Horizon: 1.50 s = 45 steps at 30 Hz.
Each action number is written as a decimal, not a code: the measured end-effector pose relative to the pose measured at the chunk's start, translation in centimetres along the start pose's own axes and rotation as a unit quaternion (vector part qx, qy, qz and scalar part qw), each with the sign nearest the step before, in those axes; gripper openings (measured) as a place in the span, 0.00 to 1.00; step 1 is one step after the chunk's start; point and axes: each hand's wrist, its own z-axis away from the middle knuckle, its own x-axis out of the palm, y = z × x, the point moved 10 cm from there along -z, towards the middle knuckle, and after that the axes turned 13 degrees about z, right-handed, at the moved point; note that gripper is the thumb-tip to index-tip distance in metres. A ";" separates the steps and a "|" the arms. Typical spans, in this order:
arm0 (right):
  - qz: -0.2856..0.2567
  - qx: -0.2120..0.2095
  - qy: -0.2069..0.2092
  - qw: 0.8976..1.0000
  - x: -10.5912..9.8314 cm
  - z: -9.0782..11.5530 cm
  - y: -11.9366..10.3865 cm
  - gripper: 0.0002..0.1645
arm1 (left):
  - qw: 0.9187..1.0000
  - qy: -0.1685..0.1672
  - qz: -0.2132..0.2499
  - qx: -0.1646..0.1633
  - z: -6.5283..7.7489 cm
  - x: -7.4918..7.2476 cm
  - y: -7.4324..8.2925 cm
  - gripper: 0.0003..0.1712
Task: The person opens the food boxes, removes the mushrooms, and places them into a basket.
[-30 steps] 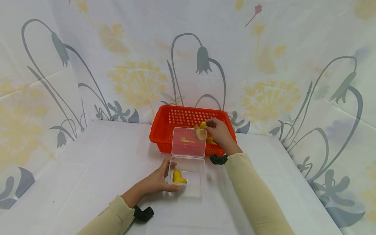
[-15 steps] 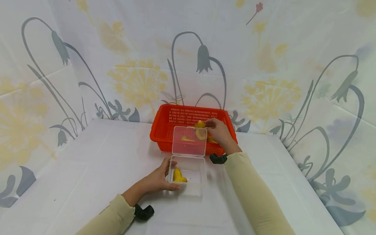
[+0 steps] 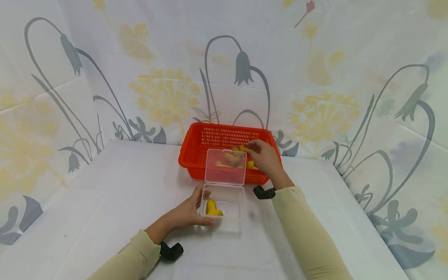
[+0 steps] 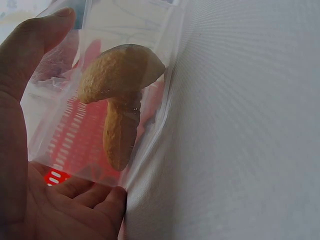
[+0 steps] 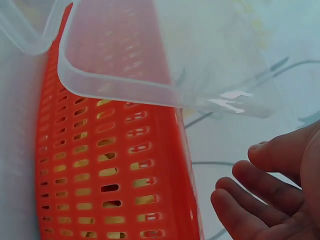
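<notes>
My left hand grips the left side of a clear plastic box, thumb in front and fingers behind. Its hinged lid stands raised at the back. Inside, at the left, lie knobby yellow pieces, like ginger; the left wrist view shows a long piece and a rounded one through the wall. Over the right part of a red basket, my right hand has its fingertips beside a yellow piece. In the right wrist view its fingers are loosely bent, thumb apart, nothing visible between them.
More yellow pieces lie in the basket, partly seen through the raised lid and the slotted wall. The basket stands just behind the box on a white cloth. A flower-printed curtain rises behind and at both sides.
The yellow piece at my right fingertips has lowered into the basket, and the fingers have drawn slightly right of it. The left hand and the box have stayed in place.
</notes>
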 end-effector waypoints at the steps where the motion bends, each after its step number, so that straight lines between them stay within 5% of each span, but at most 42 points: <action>1: 0.005 -0.005 0.006 1.000 -0.2 0.2 -0.1 0.16 | 1.000 -0.001 0.001 0.000 0.0 0.0 0.0 0.69; 27: 0.095 -0.162 0.119 0.975 -2.7 6.8 -5.5 0.13 | 1.000 0.000 0.014 0.011 -0.2 0.0 0.1 0.70; 39: 0.089 -0.202 0.044 0.974 -0.5 9.1 -7.5 0.13 | 1.000 -0.002 0.014 0.012 -0.2 0.0 0.1 0.70; 45: 0.103 -0.253 0.008 0.962 1.2 9.9 -8.3 0.15 | 1.000 -0.001 0.020 0.010 -0.2 0.0 0.1 0.70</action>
